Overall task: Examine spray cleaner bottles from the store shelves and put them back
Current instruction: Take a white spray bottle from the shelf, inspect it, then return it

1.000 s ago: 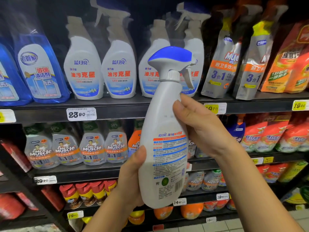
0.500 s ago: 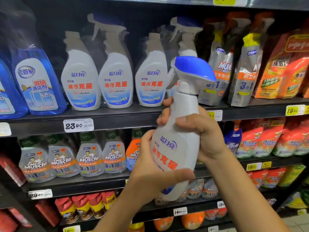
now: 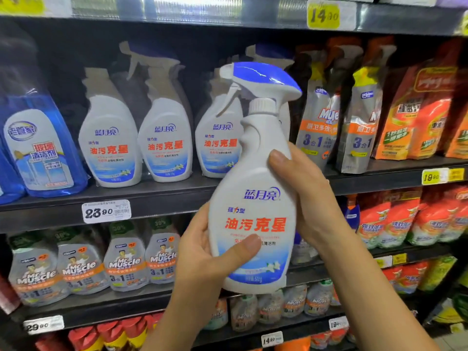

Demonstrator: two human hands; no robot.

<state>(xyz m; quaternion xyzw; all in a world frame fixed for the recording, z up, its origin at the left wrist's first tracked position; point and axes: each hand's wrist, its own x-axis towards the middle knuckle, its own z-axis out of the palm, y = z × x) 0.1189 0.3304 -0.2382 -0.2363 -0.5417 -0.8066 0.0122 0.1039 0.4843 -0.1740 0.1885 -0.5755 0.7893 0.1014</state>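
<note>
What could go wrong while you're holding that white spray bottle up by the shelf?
It might slip: the white plastic spray bottle with the blue trigger head is held in the air only by the left hand and right hand. Putting it back could knock over the matching white bottles standing close together on the dark shelf.

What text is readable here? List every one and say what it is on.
"蓝月亮": held spray bottle
"强力型": same bottle
"油污克星": same bottle
"玻璃清洁剂": blue bottle
"Mr Muscle": lower-shelf bottles
"23 90": white shelf tag
"29 90": lower white tag
"19 90": yellow right tag
"14 90": bottom white tag
Label small print, top yellow tag: too blurred.
</note>
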